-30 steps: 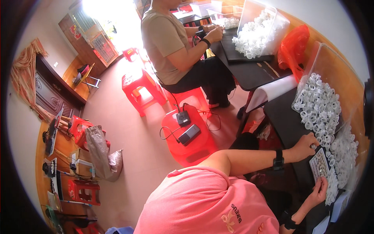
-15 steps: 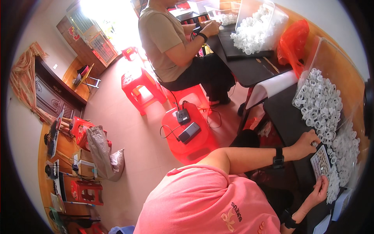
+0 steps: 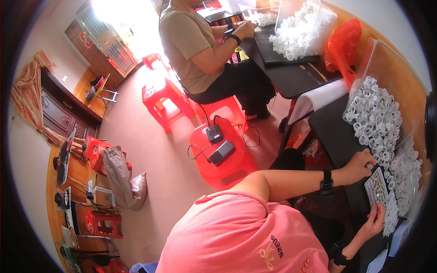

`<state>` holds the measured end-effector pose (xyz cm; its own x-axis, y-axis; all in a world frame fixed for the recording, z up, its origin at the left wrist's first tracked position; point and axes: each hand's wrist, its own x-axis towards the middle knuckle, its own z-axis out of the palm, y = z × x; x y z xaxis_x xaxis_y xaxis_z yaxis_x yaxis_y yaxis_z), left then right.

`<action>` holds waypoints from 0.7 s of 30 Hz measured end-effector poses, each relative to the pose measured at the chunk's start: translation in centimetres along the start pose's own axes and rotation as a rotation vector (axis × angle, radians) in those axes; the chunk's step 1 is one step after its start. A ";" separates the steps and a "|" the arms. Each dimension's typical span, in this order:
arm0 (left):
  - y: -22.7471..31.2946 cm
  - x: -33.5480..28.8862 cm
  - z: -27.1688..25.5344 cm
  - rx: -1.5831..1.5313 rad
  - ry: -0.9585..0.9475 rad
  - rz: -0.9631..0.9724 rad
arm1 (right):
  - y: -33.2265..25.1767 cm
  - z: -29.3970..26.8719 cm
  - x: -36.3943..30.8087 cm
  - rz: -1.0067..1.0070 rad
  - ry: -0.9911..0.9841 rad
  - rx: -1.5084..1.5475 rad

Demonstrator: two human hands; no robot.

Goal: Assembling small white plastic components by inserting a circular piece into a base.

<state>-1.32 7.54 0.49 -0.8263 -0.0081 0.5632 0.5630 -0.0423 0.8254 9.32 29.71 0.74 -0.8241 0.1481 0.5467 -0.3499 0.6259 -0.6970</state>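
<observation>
My left hand (image 3: 357, 168) is at the table on the right, its thumb and fingers pinched together beside a heap of white plastic rings (image 3: 375, 120). Whatever is in that pinch is too small to make out. Just below it lies a small pale rectangular tray (image 3: 376, 185) with rows of round beige and whitish pieces. My right hand (image 3: 369, 225) has its thumb and fingers closed at the near edge of this tray. More small white plastic pieces (image 3: 390, 216) lie along the tray's far side.
A clear plastic bin (image 3: 364, 68) lies tipped behind the rings. Across from me a seated person (image 3: 200, 50) works at another black table (image 3: 296, 82) with a bin of white parts. A red plastic bag (image 3: 342, 50) hangs between. A red stool (image 3: 205, 173) carries a black power bank (image 3: 221, 152) and cables.
Both hands keep nearly the same places by the tray. The view has shifted very slightly; nothing is visibly picked up or let go.
</observation>
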 end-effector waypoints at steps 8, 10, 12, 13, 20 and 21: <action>0.0 0.0 0.0 -0.019 -0.011 -0.044 | -0.1 0.0 0.0 0.023 -0.020 0.005; 0.2 0.0 0.0 -0.015 -0.010 -0.045 | -0.6 -0.1 0.2 -0.009 -0.017 0.008; 0.2 0.0 0.0 -0.010 -0.008 -0.045 | -0.1 0.1 0.0 0.003 -0.011 0.009; 0.2 0.1 0.0 -0.011 -0.014 -0.045 | 0.0 0.2 0.0 0.014 -0.006 0.011; -0.3 0.1 0.0 0.010 0.020 0.010 | -0.5 0.1 0.2 0.004 -0.027 -0.007; -0.2 0.1 0.1 0.014 0.018 0.010 | -0.4 0.1 0.1 0.020 -0.027 0.000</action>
<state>-1.49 7.64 0.34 -0.8208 -0.0263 0.5707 0.5713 -0.0285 0.8203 9.32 29.45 1.02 -0.8424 0.1400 0.5203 -0.3333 0.6233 -0.7073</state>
